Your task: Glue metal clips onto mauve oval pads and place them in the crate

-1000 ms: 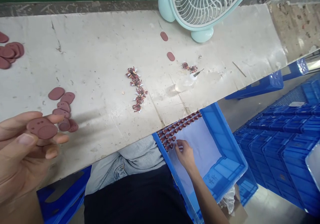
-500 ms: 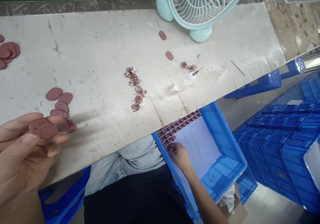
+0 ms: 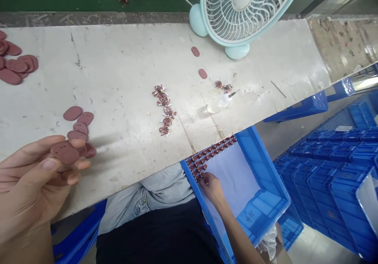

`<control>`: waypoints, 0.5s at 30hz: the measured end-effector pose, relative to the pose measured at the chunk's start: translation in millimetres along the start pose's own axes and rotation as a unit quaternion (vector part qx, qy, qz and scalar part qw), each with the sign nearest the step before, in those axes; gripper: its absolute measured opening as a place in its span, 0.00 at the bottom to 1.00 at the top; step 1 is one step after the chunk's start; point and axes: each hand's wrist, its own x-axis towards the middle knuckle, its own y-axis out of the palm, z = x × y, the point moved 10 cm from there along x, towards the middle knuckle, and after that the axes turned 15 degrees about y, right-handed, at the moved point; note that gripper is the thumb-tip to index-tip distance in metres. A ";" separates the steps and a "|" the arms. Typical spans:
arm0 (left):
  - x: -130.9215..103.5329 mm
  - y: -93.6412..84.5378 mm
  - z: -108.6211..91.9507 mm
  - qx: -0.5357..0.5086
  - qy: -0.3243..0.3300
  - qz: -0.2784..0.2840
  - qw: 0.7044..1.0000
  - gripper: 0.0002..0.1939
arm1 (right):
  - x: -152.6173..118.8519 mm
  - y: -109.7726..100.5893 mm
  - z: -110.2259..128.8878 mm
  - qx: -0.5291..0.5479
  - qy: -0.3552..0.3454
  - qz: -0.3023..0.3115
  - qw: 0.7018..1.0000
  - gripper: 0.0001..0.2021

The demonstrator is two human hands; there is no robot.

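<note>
My left hand (image 3: 44, 173) is closed on a reddish-brown oval disc (image 3: 65, 152) with small holes, pinched between thumb and fingers above the worktable. Several similar oval discs (image 3: 85, 118) lie just beyond it. My right hand (image 3: 212, 186) reaches into a blue crate (image 3: 274, 181), its fingers pinched at the end of rows of small brown figurines (image 3: 203, 154) standing on a white sheet (image 3: 236, 169). What sits between those fingertips is mostly hidden; it appears to be a figurine like its neighbours. A line of loose figurines (image 3: 167, 110) lies on the table.
A light-blue fan (image 3: 238, 51) stands at the table's back edge. More discs (image 3: 20, 65) lie at far left. A small clear bottle with a dark tip (image 3: 220, 102) lies near the front edge. Stacked blue crates (image 3: 319, 177) stand on the floor at right.
The view has shifted slightly, so the table and fan appear lower. Both hands keep their grips; my right hand stays at the end of the figurine rows with little movement.
</note>
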 end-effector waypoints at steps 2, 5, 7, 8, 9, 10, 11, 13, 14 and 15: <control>-0.8 -3.2 -0.3 -0.021 -0.001 -0.024 0.999 0.12 | -1.7 -2.6 1.2 0.000 0.003 -0.001 1.000 0.13; -1.7 -6.2 2.0 -0.045 -0.010 -0.033 0.998 0.13 | -6.5 -11.3 3.9 0.002 0.014 -0.011 1.000 0.13; -1.5 -8.8 5.4 -0.054 -0.014 -0.032 0.998 0.14 | -11.5 -21.6 9.5 0.008 0.018 -0.021 1.000 0.13; -1.2 -10.5 7.4 -0.059 -0.013 -0.034 0.998 0.14 | -14.7 -28.3 15.2 0.014 0.015 -0.025 0.999 0.13; -1.1 -12.7 9.7 -0.062 -0.012 -0.038 0.997 0.15 | -18.7 -36.4 23.4 0.023 0.006 -0.029 0.999 0.12; -1.5 -14.7 12.8 -0.065 -0.016 -0.043 0.997 0.15 | -23.6 -46.0 34.3 0.034 -0.008 -0.033 0.999 0.11; -2.7 -15.8 16.5 -0.070 -0.024 -0.047 0.996 0.16 | -29.8 -57.1 48.0 0.047 -0.028 -0.035 0.998 0.09; -6.9 -13.4 23.5 -0.083 -0.049 -0.042 0.994 0.18 | -46.0 -84.6 82.1 0.077 -0.079 -0.038 0.993 0.09; -9.4 -10.5 25.3 -0.089 -0.060 -0.037 0.994 0.18 | -55.8 -100.6 101.8 0.091 -0.109 -0.039 0.989 0.09; -11.4 -7.3 25.1 -0.094 -0.062 -0.031 0.993 0.17 | -66.6 -118.2 123.7 0.106 -0.143 -0.041 0.983 0.09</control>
